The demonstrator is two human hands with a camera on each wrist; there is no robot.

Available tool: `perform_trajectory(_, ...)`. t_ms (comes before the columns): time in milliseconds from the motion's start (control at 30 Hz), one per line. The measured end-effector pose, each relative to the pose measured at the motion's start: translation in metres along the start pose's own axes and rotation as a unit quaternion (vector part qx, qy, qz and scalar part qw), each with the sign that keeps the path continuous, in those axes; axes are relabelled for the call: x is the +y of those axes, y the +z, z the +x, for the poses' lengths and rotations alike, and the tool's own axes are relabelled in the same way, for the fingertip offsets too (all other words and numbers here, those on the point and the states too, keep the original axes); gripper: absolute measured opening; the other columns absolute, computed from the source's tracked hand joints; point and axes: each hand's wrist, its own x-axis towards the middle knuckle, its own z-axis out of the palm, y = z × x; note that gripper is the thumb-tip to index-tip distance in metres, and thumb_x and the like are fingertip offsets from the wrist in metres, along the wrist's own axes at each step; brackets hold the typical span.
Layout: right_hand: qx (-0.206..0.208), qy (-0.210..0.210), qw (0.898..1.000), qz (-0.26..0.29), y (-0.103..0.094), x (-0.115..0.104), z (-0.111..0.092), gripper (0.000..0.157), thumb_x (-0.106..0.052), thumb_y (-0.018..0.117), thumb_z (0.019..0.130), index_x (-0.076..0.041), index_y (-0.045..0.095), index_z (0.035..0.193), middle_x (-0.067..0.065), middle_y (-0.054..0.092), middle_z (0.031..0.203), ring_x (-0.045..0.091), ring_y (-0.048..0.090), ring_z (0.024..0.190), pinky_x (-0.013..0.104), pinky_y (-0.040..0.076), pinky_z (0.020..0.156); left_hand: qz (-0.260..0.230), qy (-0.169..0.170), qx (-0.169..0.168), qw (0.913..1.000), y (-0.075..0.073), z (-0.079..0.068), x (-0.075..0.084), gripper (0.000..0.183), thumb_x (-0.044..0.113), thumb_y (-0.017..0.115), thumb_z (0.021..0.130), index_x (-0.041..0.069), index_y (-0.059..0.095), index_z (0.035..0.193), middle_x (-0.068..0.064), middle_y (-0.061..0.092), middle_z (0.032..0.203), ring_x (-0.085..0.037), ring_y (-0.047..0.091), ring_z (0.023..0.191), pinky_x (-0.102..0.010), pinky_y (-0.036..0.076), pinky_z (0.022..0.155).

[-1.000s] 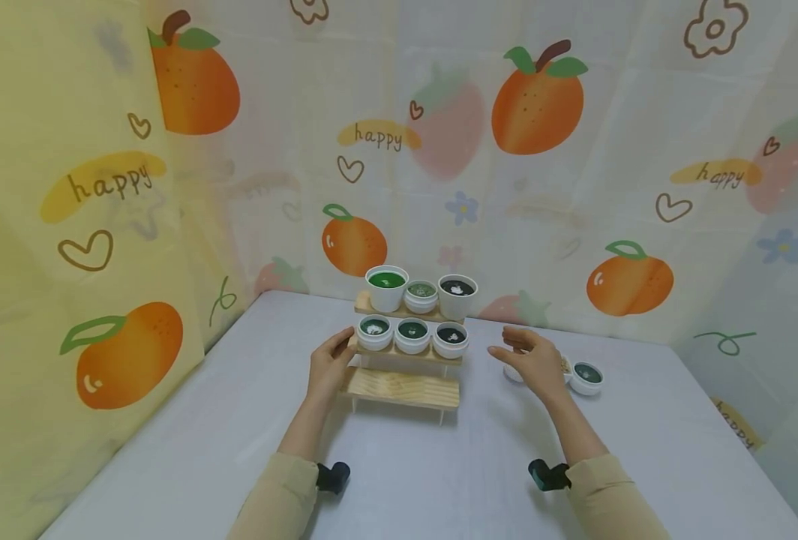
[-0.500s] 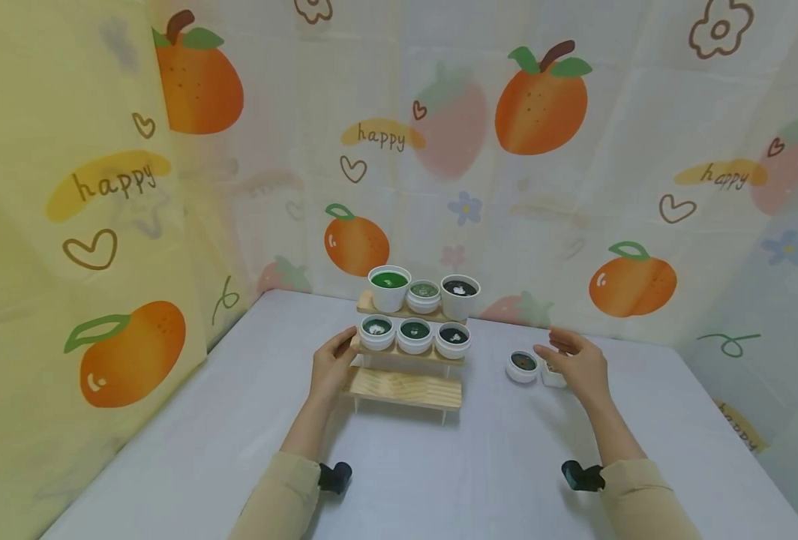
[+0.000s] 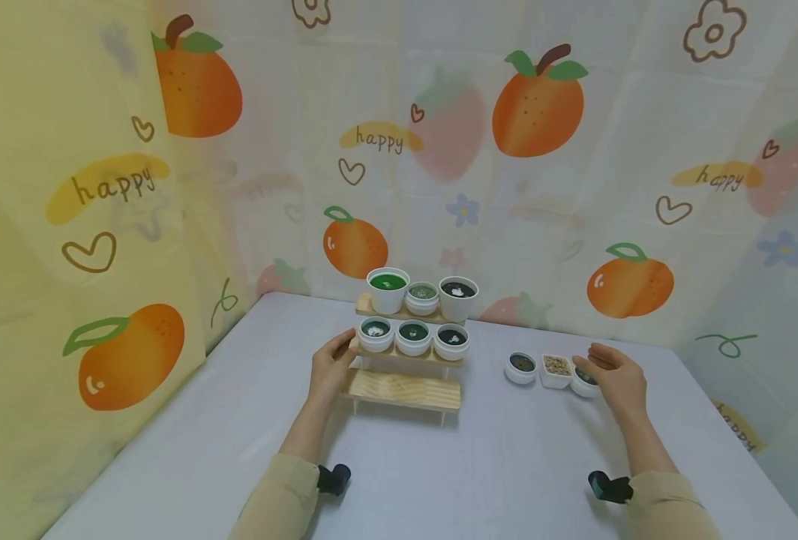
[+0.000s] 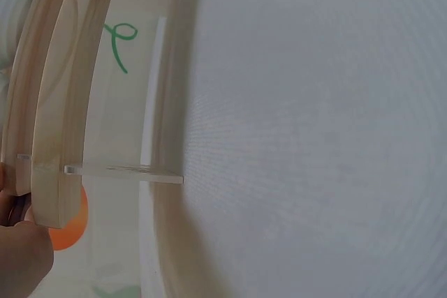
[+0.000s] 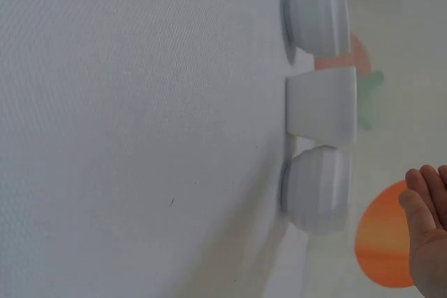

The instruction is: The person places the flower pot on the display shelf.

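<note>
A tiered wooden stand [image 3: 402, 388] on clear supports has two upper shelves lined with white cups of green and dark contents. My left hand [image 3: 329, 367] grips the left end of its middle shelf; in the left wrist view the hand [image 4: 24, 259] is at the shelf ends. My right hand [image 3: 618, 382] holds nothing, its fingers extended over a round white bowl [image 3: 583, 388] and hiding part of it. Left of that bowl stand a square white dish [image 3: 556, 379] of tan bits and a round bowl [image 3: 521, 372] with dark brown contents.
A white cloth covers the table [image 3: 439, 480]. Behind it hangs a curtain [image 3: 541, 225] printed with fruit, and a yellowish one [image 3: 14, 300] closes the left side. The stand's lowest shelf is bare wood.
My right hand has moved right, away from the stand and past the bowls, uncovering the round brown bowl and the square dish. My left hand stays at the stand.
</note>
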Motion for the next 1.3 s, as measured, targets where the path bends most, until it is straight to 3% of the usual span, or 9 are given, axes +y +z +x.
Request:
perform_trajectory(300,0.012,0.02,1.0,-0.005,-0.002,0.011,0.004,0.069,-0.043,0.069,0.09,-0.005,0.049,0.144,0.017,0.056,0.145,0.007,0.059,0.111,-0.002,0.044,0.075,0.004,0.0,0.0,1.0,-0.002,-0.001,0.0,0.042,0.005,0.055,0.099,0.001,0.052,0.14,-0.019,0.049,0.15,-0.034,0.045,0.142,-0.042,0.04,0.12)
perform_trajectory(433,0.019,0.022,1.0,0.0,0.0,0.013,0.006,0.07,-0.04,0.07,0.091,-0.003,0.047,0.145,0.02,0.054,0.146,0.03,0.053,0.13,0.02,0.052,0.098,0.004,0.001,-0.001,1.0,-0.002,-0.001,0.001,0.042,0.005,0.055,0.099,0.0,0.051,0.141,-0.019,0.049,0.15,-0.034,0.045,0.142,-0.042,0.04,0.121)
perform_trajectory(533,0.02,0.024,1.0,0.006,0.0,0.016,0.007,0.071,-0.037,0.071,0.09,0.0,0.044,0.146,0.023,0.051,0.147,0.035,0.05,0.134,0.043,0.046,0.113,0.004,0.002,0.0,1.0,-0.002,-0.001,0.001,0.042,0.006,0.054,0.099,0.001,0.051,0.14,-0.018,0.049,0.15,-0.034,0.045,0.143,-0.042,0.04,0.121)
perform_trajectory(633,0.014,0.025,1.0,0.008,-0.001,0.02,0.008,0.072,-0.032,0.071,0.091,0.003,0.042,0.146,0.026,0.048,0.148,0.039,0.047,0.137,0.05,0.04,0.117,0.003,0.006,0.0,1.0,-0.001,0.0,0.001,0.042,0.005,0.054,0.099,0.0,0.051,0.14,-0.019,0.049,0.15,-0.034,0.045,0.142,-0.042,0.04,0.12)
perform_trajectory(1100,-0.054,0.045,0.997,-0.031,0.0,0.038,0.014,0.077,-0.027,0.067,0.092,0.01,0.029,0.149,0.035,0.033,0.153,0.048,0.033,0.142,0.057,0.033,0.12,0.002,-0.002,0.003,1.0,0.0,0.002,-0.003,0.042,0.004,0.055,0.098,0.001,0.052,0.14,-0.017,0.05,0.149,-0.032,0.047,0.141,-0.041,0.042,0.119)
perform_trajectory(1300,-0.061,0.053,0.996,-0.038,0.002,0.044,0.016,0.076,-0.026,0.066,0.092,0.012,0.029,0.148,0.035,0.033,0.152,0.048,0.033,0.141,0.057,0.033,0.12,0.005,0.006,0.006,1.0,0.0,0.003,-0.002,0.041,0.003,0.056,0.098,0.0,0.053,0.139,-0.019,0.051,0.149,-0.033,0.047,0.141,-0.041,0.042,0.119)
